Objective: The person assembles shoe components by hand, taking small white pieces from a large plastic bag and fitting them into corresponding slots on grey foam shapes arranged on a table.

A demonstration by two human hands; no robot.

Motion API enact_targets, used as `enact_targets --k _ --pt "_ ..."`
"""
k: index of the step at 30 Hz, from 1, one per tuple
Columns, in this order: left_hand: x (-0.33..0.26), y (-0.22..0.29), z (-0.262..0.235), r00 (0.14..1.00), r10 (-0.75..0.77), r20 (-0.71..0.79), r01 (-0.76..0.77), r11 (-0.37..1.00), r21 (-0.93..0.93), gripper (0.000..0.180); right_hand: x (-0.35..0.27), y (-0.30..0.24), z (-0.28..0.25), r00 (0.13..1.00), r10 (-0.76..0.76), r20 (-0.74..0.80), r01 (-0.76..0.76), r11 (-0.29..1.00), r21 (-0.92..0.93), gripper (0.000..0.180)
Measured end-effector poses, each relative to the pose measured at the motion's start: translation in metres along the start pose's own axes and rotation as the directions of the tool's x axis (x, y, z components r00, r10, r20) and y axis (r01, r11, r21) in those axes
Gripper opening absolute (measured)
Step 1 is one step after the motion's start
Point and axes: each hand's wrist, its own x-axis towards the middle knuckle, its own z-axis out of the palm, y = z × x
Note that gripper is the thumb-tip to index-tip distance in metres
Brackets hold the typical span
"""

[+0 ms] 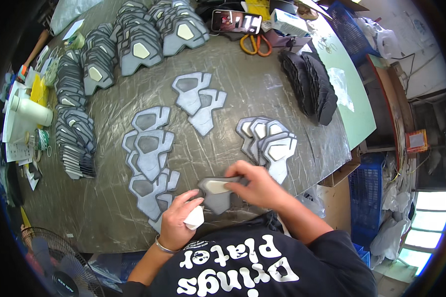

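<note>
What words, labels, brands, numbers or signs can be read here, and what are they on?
Printed wording isn't copied out here; this is where it stands:
Black shirt: large white lettering, readable but upside down in this view; smaller print, too small to read.
Fan: small light lettering at its hub, hard to read.
White papers: marks too small to read.
Grey pad in the right grip: no lettering visible.

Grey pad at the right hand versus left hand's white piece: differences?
The grey pad carries a pale inset; the white piece looks plain white. The grey pad is larger than the white piece. The right hand grips the grey pad; the left hand holds the white piece.
</note>
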Motion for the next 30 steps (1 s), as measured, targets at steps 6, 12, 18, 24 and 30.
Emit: enact_targets --k 6,12,18,24,30 --pt "0.017 0.013 0.019 0.999 -0.042 0.031 0.048 0.979 -0.198 0.027 -0.037 0.026 -0.110 0.986 0.162 -0.041 -0.167 0.975 -0.146 0.042" --pt "0.022 0.009 0.038 0.929 -0.314 0.197 0.370 0.753 -0.544 0.015 -0.021 0.060 -0.036 0.942 -0.171 -0.288 -0.084 0.712 -0.697 0.071" --pt "0.019 0.010 0.024 0.860 -0.445 0.250 0.492 0.594 -0.636 0.016 0.028 0.068 -0.064 0.907 -0.231 -0.353 -0.136 0.633 -0.762 0.070" --pt "0.027 -0.001 0.014 0.827 -0.511 0.235 0.508 0.499 -0.702 0.016 0.091 0.009 -0.055 0.910 -0.354 -0.217 0.119 0.722 -0.681 0.063" --pt "0.086 -0.019 0.015 0.997 -0.077 -0.021 0.072 0.981 -0.181 0.020 0.241 0.008 -0.059 0.998 -0.053 0.014 0.049 0.736 -0.675 0.053"
